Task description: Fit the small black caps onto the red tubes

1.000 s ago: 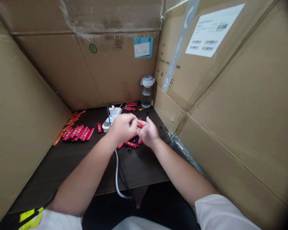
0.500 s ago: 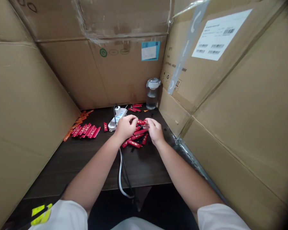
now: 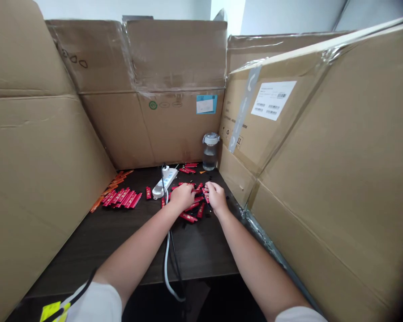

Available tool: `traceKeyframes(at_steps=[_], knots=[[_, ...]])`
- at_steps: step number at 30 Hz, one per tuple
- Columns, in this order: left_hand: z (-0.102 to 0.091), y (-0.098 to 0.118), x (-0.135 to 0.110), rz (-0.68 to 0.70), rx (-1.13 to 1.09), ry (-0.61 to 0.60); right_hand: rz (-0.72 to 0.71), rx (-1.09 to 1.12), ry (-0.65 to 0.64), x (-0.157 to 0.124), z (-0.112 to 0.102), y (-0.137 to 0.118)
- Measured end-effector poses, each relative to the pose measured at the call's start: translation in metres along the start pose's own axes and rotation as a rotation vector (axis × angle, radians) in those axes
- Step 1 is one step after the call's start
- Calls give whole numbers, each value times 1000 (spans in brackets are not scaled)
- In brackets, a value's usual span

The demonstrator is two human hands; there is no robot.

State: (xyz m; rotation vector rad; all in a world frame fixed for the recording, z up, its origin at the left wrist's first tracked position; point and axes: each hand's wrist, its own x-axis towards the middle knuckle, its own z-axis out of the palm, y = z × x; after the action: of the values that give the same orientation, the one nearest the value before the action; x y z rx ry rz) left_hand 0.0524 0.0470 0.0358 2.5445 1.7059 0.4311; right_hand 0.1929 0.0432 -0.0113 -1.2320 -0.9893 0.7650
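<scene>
Dark table (image 3: 201, 250), lidded bottle (image 3: 209, 152) holding clear liquid (image 3: 208, 162); right grip (image 3: 216, 196) pinching red packet (image 3: 205, 195), left grip (image 3: 182, 196) unclear

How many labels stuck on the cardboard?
2: a blue-and-white label on the back cardboard, and a white label on the right cardboard. Any on faces turned away would be hidden.

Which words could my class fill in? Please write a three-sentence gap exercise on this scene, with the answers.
1. The right hand holds a small piece coloured mostly ____.
2. The power strip beyond the left hand has a casing coloured ____.
3. The orange strips lie along the cardboard wall on the person's ____ side.

Missing words: red; white; left.
</scene>
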Motion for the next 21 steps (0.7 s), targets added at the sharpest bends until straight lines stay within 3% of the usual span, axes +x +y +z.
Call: traceKeyframes(at_steps=[5, 9, 11, 13, 14, 17, 19, 21], knots=[[-12, -6, -12, 42, -68, 62, 4, -25, 3, 0, -1, -1], [-36, -40, -45, 190, -323, 320, 43, 13, -2, -5, 0, -9], [-48, -73, -59, 82, -334, 498, 48, 11, -11, -7, 0, -11], [-54, -114, -65, -154, -204, 586, 40, -5, -25, -8, 0, -10], [-55, -133, -65, -275, -123, 554, 33, -16, -35, -8, 1, -9], [-48, -174, -60, -482, 113, 246, -1, -69, -49, -7, 1, -1], [-38, -182, -56, -533, 237, 99, -28, -113, -45, -5, 1, 5], [-29, -177, -52, -560, 273, 56, -43, -145, -42, -2, 0, 9]])
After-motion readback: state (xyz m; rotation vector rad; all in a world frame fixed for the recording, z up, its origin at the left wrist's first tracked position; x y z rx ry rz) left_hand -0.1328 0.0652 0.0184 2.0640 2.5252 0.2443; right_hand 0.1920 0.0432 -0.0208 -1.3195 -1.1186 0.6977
